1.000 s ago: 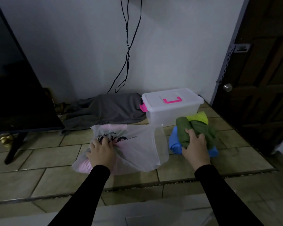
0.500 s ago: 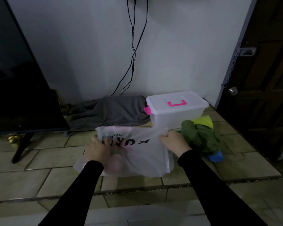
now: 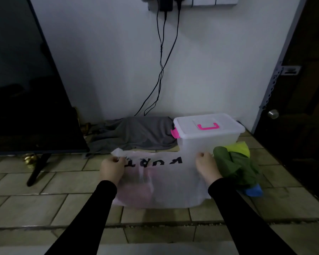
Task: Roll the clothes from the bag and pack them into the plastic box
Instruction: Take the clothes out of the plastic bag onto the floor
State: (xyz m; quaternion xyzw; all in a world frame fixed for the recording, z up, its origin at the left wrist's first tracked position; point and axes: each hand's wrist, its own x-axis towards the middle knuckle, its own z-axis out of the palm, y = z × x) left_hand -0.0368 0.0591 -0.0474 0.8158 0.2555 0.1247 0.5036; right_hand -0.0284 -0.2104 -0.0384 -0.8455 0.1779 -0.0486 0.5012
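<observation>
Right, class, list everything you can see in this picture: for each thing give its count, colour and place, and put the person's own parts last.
plastic bag: 1, translucent white with black letters, on the floor in the middle, something pink inside
plastic box: 1, clear with pink handle and latch, lid on, by the wall behind the bag
clothes pile: 1 heap, green, yellow and blue, on the floor right of the bag
grey cloth: 1, on the floor left of the box
television: 1, black, far left
cables: several, black, hanging down the wall
door: 1, dark, far right
left hand: 1, grip on the bag's left top edge
right hand: 1, grip on the bag's right top edge
</observation>
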